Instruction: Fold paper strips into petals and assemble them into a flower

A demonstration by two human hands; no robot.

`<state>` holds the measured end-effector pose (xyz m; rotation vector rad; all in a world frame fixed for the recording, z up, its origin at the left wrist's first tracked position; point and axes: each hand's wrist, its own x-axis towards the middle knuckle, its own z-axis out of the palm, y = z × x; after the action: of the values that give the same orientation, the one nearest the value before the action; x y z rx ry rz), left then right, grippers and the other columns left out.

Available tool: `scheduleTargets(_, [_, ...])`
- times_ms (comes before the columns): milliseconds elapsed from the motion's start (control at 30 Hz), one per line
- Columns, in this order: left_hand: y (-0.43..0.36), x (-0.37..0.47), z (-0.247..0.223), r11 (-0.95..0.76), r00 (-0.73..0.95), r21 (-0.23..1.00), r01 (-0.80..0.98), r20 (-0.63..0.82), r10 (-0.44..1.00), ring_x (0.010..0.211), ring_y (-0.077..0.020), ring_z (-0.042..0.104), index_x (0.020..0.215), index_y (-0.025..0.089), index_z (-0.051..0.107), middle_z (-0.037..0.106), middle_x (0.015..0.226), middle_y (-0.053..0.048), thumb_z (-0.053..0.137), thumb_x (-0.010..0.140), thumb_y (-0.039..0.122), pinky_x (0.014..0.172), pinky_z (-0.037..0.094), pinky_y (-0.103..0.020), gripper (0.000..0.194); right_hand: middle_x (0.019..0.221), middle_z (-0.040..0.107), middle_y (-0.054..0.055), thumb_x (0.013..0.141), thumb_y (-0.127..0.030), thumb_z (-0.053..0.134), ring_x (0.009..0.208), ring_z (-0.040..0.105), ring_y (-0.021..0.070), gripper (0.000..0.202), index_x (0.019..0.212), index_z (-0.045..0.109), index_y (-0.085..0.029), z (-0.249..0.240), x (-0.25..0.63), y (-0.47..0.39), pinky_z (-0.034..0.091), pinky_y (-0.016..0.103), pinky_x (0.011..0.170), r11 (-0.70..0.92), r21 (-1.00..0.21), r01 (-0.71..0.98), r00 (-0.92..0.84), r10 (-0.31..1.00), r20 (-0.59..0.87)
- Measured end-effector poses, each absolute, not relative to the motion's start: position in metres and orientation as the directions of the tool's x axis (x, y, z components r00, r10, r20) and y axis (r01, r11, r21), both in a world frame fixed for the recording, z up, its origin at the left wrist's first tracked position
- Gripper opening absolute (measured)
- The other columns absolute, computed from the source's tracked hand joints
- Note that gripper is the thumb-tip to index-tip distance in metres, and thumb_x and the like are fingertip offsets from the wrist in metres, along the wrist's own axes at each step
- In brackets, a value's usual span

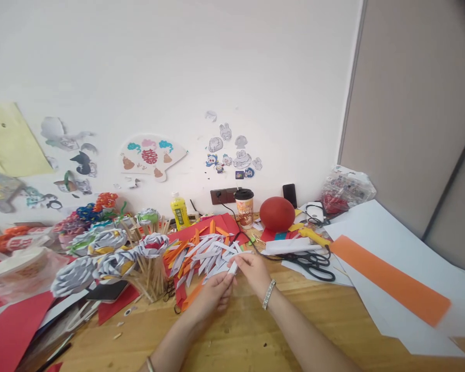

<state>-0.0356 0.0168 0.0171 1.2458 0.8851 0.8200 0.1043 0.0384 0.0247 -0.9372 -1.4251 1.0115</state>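
Between my two hands is a small white folded paper strip, held near the middle of the table. My left hand pinches its lower end between thumb and fingers. The fingertips of my right hand close on its upper end; a beaded bracelet circles that wrist. Just beyond my hands lies a heap of white folded paper strips, with orange folded strips mixed in at its left and back. Part of the heap is hidden behind my fingers.
Left stand wooden sticks topped with paper pieces, and a lidded bowl. Behind are a yellow bottle, a cup and a red balloon. Right lie scissors, a yellow glue gun, orange paper and white sheets.
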Motion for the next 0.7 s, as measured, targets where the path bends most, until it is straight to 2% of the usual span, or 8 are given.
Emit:
scheduleTargets(67, [0.02, -0.036, 0.013, 0.115, 0.398, 0.993, -0.038, -0.091, 0.913, 0.035, -0.0028, 0.011, 0.069, 0.019, 0.046, 0.024, 0.043, 0.013, 0.06, 0.066, 0.064, 0.037, 0.009, -0.018, 0.047, 0.068, 0.064, 0.004, 0.08, -0.039, 0.048, 0.064, 0.057, 0.0163, 0.033, 0.079, 0.068, -0.014, 0.023, 0.106, 0.041, 0.044, 0.026, 0.061, 0.364, -0.926, 0.101, -0.102, 0.93, 0.354])
scheduleTargets(133, [0.02, -0.036, 0.011, 0.092, 0.387, 0.995, -0.033, -0.072, 0.919, 0.034, -0.0029, 0.015, 0.069, 0.019, 0.047, 0.027, 0.042, 0.013, 0.06, 0.066, 0.064, 0.037, 0.011, -0.018, 0.047, 0.062, 0.06, 0.002, 0.08, -0.036, 0.048, 0.061, 0.053, 0.0148, 0.029, 0.072, 0.066, -0.015, 0.022, 0.108, 0.042, 0.042, 0.024, 0.058, 0.394, -0.902, 0.178, -0.117, 0.918, 0.379])
scheduleTargets(267, [0.013, -0.037, 0.021, 0.134, 0.47, 0.989, -0.064, -0.089, 0.878, 0.043, -0.0099, 0.046, 0.078, 0.015, 0.055, 0.051, 0.052, 0.002, 0.06, 0.073, 0.054, 0.046, 0.032, -0.021, 0.04, 0.057, 0.054, -0.001, 0.08, -0.035, 0.05, 0.058, 0.049, 0.0137, 0.027, 0.064, 0.063, -0.016, 0.024, 0.113, 0.04, 0.04, 0.024, 0.057, 0.442, -0.879, 0.177, -0.178, 0.893, 0.413])
scheduleTargets(333, [0.008, -0.037, 0.028, 0.167, 0.504, 0.969, -0.18, -0.055, 0.862, 0.055, -0.0115, 0.053, 0.079, 0.012, 0.057, 0.057, 0.066, -0.003, 0.064, 0.074, 0.047, 0.053, 0.036, -0.022, 0.036, 0.065, 0.056, 0.001, 0.082, -0.039, 0.05, 0.063, 0.052, 0.0146, 0.03, 0.066, 0.064, -0.017, 0.026, 0.116, 0.038, 0.042, 0.025, 0.062, 0.509, -0.85, 0.138, -0.241, 0.849, 0.47])
scheduleTargets(433, [0.004, -0.036, 0.034, 0.205, 0.509, 0.947, -0.248, -0.052, 0.859, 0.048, -0.0058, 0.041, 0.073, 0.014, 0.053, 0.05, 0.066, 0.001, 0.068, 0.069, 0.046, 0.048, 0.029, -0.019, 0.035, 0.079, 0.059, 0.005, 0.082, -0.045, 0.051, 0.074, 0.055, 0.017, 0.034, 0.07, 0.067, -0.017, 0.028, 0.116, 0.036, 0.043, 0.029, 0.072, 0.59, -0.803, 0.087, -0.286, 0.787, 0.547])
scheduleTargets(500, [0.005, -0.034, 0.032, 0.162, 0.468, 0.969, -0.186, -0.057, 0.882, 0.046, -0.0055, 0.035, 0.07, 0.017, 0.05, 0.044, 0.059, 0.004, 0.065, 0.069, 0.051, 0.046, 0.025, -0.019, 0.038, 0.079, 0.059, 0.006, 0.081, -0.046, 0.052, 0.076, 0.056, 0.0178, 0.034, 0.071, 0.068, -0.018, 0.027, 0.114, 0.036, 0.043, 0.029, 0.073, 0.585, -0.806, 0.092, -0.285, 0.79, 0.542])
scheduleTargets(600, [0.01, -0.035, 0.026, 0.077, 0.398, 0.991, -0.111, -0.027, 0.917, 0.043, -0.0062, 0.029, 0.066, 0.017, 0.051, 0.038, 0.052, 0.006, 0.062, 0.067, 0.058, 0.044, 0.022, -0.019, 0.043, 0.074, 0.059, 0.005, 0.082, -0.046, 0.052, 0.073, 0.056, 0.0178, 0.039, 0.061, 0.066, -0.017, 0.024, 0.11, 0.038, 0.044, 0.029, 0.07, 0.571, -0.813, 0.117, -0.311, 0.798, 0.516])
scheduleTargets(700, [0.021, -0.046, 0.026, -0.004, 0.301, 0.997, -0.073, 0.026, 0.953, 0.043, -0.0064, 0.024, 0.064, 0.017, 0.053, 0.033, 0.049, 0.008, 0.065, 0.063, 0.058, 0.043, 0.019, -0.02, 0.043, 0.08, 0.063, 0.007, 0.085, -0.043, 0.047, 0.079, 0.058, 0.0199, 0.04, 0.061, 0.067, -0.017, 0.021, 0.103, 0.044, 0.044, 0.031, 0.074, 0.581, -0.801, 0.147, -0.328, 0.792, 0.514])
